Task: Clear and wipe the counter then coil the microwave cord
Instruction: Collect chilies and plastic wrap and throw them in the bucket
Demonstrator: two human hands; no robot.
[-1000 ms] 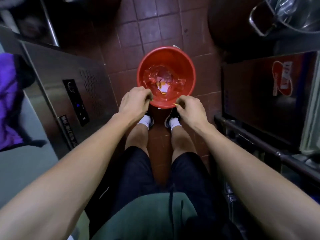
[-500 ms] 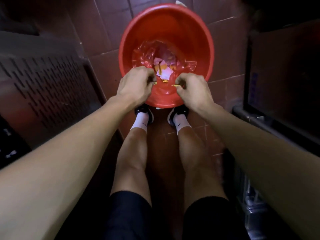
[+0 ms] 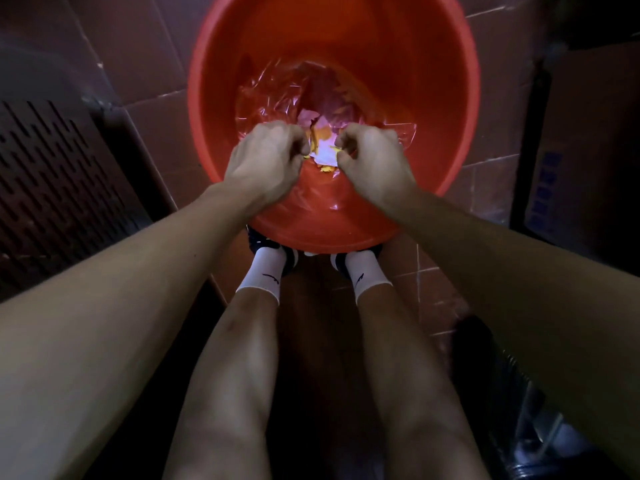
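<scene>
You are bent forward, looking straight down past your bare shins and white socks [image 3: 263, 278] to a red plastic basin [image 3: 446, 109] on the brown tiled floor [image 3: 145, 64]. The near rim of the basin sits just over your toes.

Both of your hands hang above the near half of the basin. Your left hand [image 3: 265, 161] has its fingers curled in tight, pinching what looks like a small yellow scrap [image 3: 306, 156] at the fingertips. Your right hand [image 3: 372, 161] is curled the same way, with a sliver of yellow showing at its thumb; whether it truly holds anything is hard to tell.

To do this step well, I judge you should keep both hands low and over the middle of the basin, then spread your fingers fully and rub them together, so the crumbs cleared from the counter fall inside and not on the tiles.

Further in, at the bottom of the basin just beyond your knuckles, lies the rubbish: crumpled clear plastic film [image 3: 277, 98], tinted red, around a small heap of white paper and orange-yellow scraps [image 3: 325, 154]. Neither the counter nor the microwave cord is in view.
</scene>
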